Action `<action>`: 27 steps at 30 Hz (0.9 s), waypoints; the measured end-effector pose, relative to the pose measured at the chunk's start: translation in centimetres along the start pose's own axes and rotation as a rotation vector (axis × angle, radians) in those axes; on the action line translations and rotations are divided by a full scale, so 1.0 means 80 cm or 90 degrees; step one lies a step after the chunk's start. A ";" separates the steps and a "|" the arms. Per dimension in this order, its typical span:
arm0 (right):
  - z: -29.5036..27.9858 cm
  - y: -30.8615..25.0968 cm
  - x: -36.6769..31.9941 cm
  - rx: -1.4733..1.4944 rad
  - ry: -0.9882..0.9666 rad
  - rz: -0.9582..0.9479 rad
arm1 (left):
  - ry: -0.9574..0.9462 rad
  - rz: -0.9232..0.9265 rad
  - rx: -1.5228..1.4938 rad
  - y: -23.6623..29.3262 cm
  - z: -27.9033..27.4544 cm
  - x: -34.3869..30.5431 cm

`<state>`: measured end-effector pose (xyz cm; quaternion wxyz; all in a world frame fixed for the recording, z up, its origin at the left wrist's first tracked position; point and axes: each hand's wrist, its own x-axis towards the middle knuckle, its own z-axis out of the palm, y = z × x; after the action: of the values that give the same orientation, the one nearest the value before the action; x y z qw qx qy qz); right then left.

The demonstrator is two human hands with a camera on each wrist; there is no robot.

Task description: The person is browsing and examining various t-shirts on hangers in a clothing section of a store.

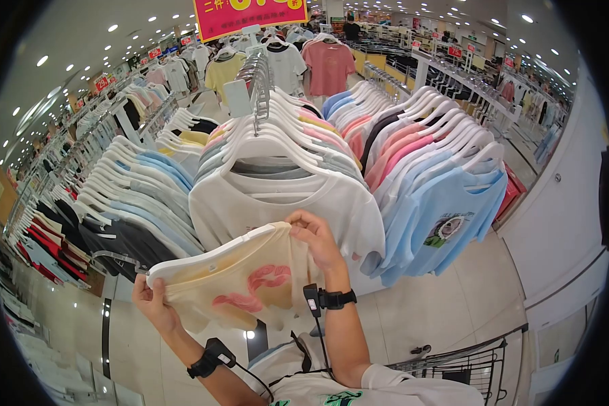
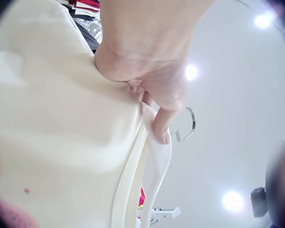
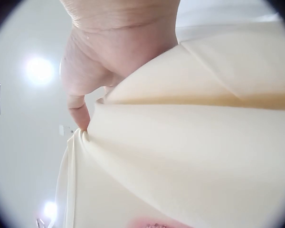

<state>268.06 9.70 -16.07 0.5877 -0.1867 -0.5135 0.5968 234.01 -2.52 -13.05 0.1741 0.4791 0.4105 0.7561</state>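
Note:
A cream T-shirt with a pink print is held up in front of the body, its neckline lined by a white hanger. At one end, my left hand grips the shirt together with the hanger; in the left wrist view the thumb lies on the hanger, near its metal hook. My right hand pinches the opposite shoulder of the shirt, and in the right wrist view the cloth gathers into folds under the fingertip. The fingers behind the fabric are hidden.
Right behind the held shirt hangs a white T-shirt at the front of a full rack. Blue shirts hang to the right, grey ones to the left. A wire shopping cart stands low at the right, beside a white panel.

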 end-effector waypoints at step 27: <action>0.005 -0.006 -0.006 -0.228 0.043 0.032 | 0.060 0.013 0.008 0.008 -0.013 0.000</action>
<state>268.11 8.99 -15.71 0.5468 -0.3208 -0.5869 0.5037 233.17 -3.39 -12.73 0.1438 0.4481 0.4184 0.7768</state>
